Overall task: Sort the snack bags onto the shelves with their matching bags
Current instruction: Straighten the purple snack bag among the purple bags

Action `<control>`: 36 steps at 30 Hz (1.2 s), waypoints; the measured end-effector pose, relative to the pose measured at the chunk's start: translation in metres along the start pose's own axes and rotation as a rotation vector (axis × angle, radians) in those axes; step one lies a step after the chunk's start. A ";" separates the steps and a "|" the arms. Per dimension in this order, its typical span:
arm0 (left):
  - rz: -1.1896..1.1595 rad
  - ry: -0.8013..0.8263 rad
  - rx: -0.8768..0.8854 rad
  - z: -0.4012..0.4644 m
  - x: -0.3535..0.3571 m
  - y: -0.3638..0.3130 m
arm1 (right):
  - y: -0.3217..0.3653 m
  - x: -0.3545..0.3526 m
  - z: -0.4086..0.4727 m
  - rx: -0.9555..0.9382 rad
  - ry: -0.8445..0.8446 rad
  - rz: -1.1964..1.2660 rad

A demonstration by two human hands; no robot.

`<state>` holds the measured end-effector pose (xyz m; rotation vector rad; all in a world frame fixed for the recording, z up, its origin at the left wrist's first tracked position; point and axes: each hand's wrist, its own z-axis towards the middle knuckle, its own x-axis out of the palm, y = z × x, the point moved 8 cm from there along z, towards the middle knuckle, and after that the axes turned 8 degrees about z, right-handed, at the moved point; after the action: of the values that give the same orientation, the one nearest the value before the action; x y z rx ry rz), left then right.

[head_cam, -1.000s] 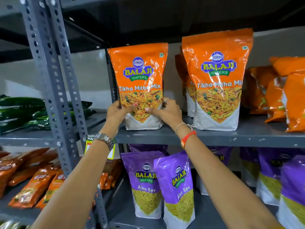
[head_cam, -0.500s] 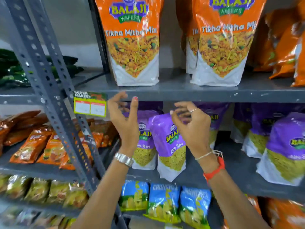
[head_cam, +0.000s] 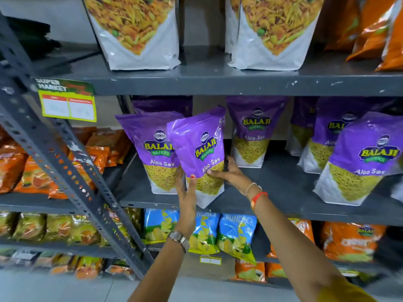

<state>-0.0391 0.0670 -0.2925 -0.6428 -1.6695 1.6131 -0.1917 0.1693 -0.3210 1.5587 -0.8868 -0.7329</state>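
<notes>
**Both hands on a tilted purple Aloo Sev bag at the middle shelf's front edge**

At the far left, orange packets [head_cam: 32,171] lie on a neighbouring shelf behind a slanted grey upright [head_cam: 65,162], which carries a yellow-green price tag [head_cam: 68,104]. On the middle shelf [head_cam: 272,205], near its left end, an upright purple bag [head_cam: 152,144] stands just behind the tilted Aloo Sev bag [head_cam: 199,149], which leans to the right with its base at the shelf's front edge. The left hand [head_cam: 187,192], a watch on its wrist, is pressed flat against the bag's lower left side, thumb on the front. The right hand [head_cam: 229,173] grips the bag's lower right edge, fingers on the front; red and white threads circle its wrist. Further right, more purple bags [head_cam: 255,131] stand toward the back, and one large purple bag [head_cam: 362,158] stands at the front right. Above, the white bases of two orange mix bags [head_cam: 139,33] rest on the top shelf [head_cam: 218,83]. Below, blue chip bags [head_cam: 236,234] hang at the lower shelf's front.
</notes>
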 end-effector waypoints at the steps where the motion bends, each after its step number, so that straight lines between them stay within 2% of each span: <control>1: 0.009 -0.013 -0.046 0.004 -0.001 0.008 | -0.002 0.000 0.000 0.011 -0.003 0.003; 5: 0.063 -0.043 -0.121 0.013 0.001 0.022 | 0.012 -0.002 -0.006 -0.064 -0.063 -0.016; 9: 0.049 0.000 0.010 0.022 0.011 0.014 | 0.018 -0.013 -0.020 -0.121 -0.106 -0.037; 14: 0.086 0.148 0.054 0.035 0.051 0.008 | 0.025 -0.054 -0.044 -0.161 -0.286 -0.020; 23: 0.113 0.361 -0.062 0.035 0.118 0.038 | 0.014 -0.122 -0.073 -0.144 -0.526 -0.091; 31: 0.132 0.332 -0.161 0.031 0.113 0.044 | -0.026 -0.125 -0.063 -0.084 -0.485 -0.082; 36: 0.163 0.376 -0.167 0.024 0.116 0.049 | -0.022 -0.125 -0.071 -0.075 -0.465 -0.097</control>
<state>-0.1363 0.1459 -0.3223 -1.1172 -1.5088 1.3643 -0.1933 0.3142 -0.3331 1.3939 -1.1094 -1.2153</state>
